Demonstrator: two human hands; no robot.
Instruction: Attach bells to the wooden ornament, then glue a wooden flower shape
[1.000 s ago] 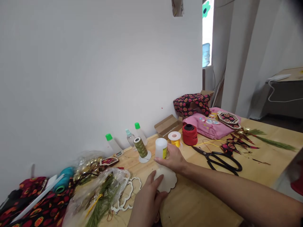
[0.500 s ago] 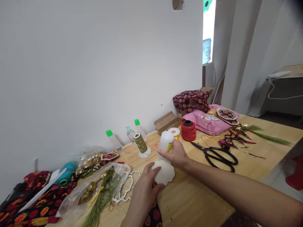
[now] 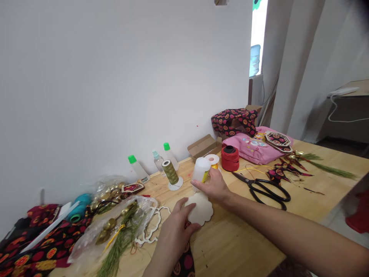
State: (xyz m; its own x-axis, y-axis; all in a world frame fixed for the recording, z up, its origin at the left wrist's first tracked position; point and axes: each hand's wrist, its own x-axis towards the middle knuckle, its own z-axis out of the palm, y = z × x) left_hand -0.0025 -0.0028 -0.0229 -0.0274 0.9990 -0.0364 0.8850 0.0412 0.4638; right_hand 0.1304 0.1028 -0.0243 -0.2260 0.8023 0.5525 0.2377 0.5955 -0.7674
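Observation:
My right hand (image 3: 215, 187) is wrapped round a white glue bottle (image 3: 200, 169) with a yellow label, tipped over a pale scalloped wooden piece (image 3: 201, 208). My left hand (image 3: 175, 227) pinches the near left edge of that piece and holds it down on the wooden table (image 3: 248, 238). A patterned dark fabric scrap (image 3: 184, 261) lies under my left wrist. A scalloped wooden frame offcut (image 3: 152, 227) lies just left of the piece.
Black scissors (image 3: 266, 188), a red spool (image 3: 230, 158) and a yellow ribbon spool (image 3: 212, 160) lie right of my hands. An olive thread cone (image 3: 170, 173) and green-capped bottles (image 3: 137, 168) stand by the wall. A plastic bag of bells and tassels (image 3: 115, 227) sits left; pink cloth (image 3: 253, 148) behind.
My right hand lifted the glue bottle off the table and tilted it over the scalloped piece. My left hand kept its hold on the piece.

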